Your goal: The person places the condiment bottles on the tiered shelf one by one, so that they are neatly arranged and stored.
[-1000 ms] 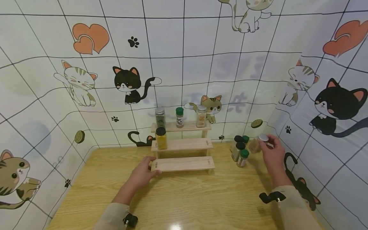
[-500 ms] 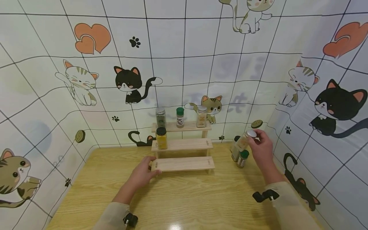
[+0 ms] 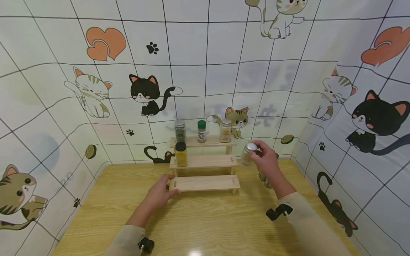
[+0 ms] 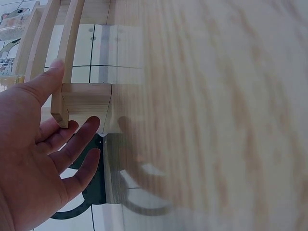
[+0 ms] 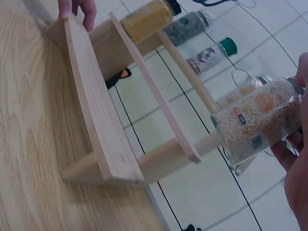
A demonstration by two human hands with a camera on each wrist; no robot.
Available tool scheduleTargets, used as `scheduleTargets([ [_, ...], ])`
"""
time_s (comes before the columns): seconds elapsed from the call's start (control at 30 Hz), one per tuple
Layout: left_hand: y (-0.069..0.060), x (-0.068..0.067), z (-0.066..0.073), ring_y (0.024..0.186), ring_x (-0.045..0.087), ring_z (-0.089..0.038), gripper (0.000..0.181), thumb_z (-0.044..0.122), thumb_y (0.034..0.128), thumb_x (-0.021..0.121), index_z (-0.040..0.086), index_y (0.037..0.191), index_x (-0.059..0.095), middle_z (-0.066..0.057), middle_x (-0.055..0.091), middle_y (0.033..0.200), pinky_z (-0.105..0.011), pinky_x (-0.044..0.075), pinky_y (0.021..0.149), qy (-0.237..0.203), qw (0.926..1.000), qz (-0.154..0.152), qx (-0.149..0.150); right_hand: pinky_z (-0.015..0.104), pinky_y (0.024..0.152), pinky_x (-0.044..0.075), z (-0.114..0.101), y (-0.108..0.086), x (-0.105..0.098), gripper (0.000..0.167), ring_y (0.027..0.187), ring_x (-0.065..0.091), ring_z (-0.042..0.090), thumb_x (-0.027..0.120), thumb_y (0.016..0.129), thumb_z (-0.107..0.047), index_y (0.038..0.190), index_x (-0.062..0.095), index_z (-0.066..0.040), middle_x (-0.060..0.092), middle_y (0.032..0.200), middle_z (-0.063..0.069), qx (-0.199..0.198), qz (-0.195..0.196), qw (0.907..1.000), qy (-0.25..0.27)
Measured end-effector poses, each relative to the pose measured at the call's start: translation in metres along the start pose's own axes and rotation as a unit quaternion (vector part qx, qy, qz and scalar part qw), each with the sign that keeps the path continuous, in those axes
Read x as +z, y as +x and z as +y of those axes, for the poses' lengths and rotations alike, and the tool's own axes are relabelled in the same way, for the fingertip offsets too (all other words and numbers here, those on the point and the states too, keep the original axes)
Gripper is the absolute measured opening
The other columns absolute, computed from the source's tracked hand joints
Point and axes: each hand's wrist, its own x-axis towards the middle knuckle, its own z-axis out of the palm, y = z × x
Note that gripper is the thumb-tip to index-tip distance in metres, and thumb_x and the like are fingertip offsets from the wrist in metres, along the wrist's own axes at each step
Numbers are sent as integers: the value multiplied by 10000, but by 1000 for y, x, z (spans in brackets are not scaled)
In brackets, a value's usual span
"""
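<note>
My right hand (image 3: 266, 158) holds a clear spice jar (image 3: 248, 154) by its silver lid, in the air just right of the rack. The right wrist view shows pale flakes in that jar (image 5: 257, 122) and a label on its side. My left hand (image 3: 160, 192) grips the left end of the lowest shelf of a three-step wooden rack (image 3: 205, 183). In the left wrist view, the thumb lies against the shelf board (image 4: 58, 103), with fingers round its end. A yellow spice jar (image 3: 181, 156) with a black lid stands at the left of the middle shelf.
On the top shelf stand a silver-lidded jar of dark herbs (image 3: 180, 133), a green-capped jar (image 3: 201, 133) and a silver-lidded jar of pale contents (image 3: 225, 132). Several more jars (image 3: 267, 181) stand on the wooden table (image 3: 205, 224), mostly behind my right hand. A cat-print wall covering rises behind.
My right hand has carried the silver-lidded jar leftward, from beyond the group of jars on the right to beside the rack. The left hand keeps its place on the lowest shelf.
</note>
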Motion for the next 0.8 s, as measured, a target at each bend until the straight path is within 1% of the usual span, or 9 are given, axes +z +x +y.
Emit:
scheduleTargets([
  [0.07,0,0,0,1124,687,-246,718,372,987,876,93,1565,555,-75,595,1458,-447,580,825,-6,10000,3,4,216,856,588,-4,3,10,390,1285,681,313,656,1103,-84,1484,613,-7,607,1379,223,-50,-231,9997,16],
  [0.13,0,0,-1,1132,688,-252,717,374,987,875,94,1565,555,-78,593,1467,-461,580,837,-4,10000,13,13,229,852,587,-7,6,21,399,1282,669,391,656,1102,-81,1491,606,-5,604,1387,229,-92,-431,9990,44],
  [0.2,0,1,-2,1135,687,-253,718,379,988,874,98,1567,555,-78,595,1468,-467,581,843,10,10000,22,5,245,845,591,-10,9,31,408,1261,667,422,664,1093,-79,1490,608,-2,610,1392,232,-119,-587,9982,103],
  [0.3,1,1,-2,1126,686,-245,719,388,987,873,97,1563,557,-75,602,1448,-461,579,840,22,10000,27,-10,264,826,596,-13,14,45,390,1233,672,437,674,1073,-54,1456,628,-3,622,1383,236,-165,-730,9970,200],
  [0.5,2,3,-3,1110,684,-224,722,400,981,877,104,1560,562,-56,611,1421,-444,577,839,34,10000,28,-35,295,822,613,-17,24,69,340,1238,688,441,694,1040,-3,1379,681,-32,652,1350,216,-265,-985,9941,357],
  [0.8,2,3,-3,1095,679,-214,715,390,983,877,106,1559,563,-48,620,1398,-444,571,854,23,10000,36,-57,336,856,631,-24,34,97,384,1205,694,399,704,1015,2,1398,681,-5,654,1351,217,-134,-1315,9888,700],
])
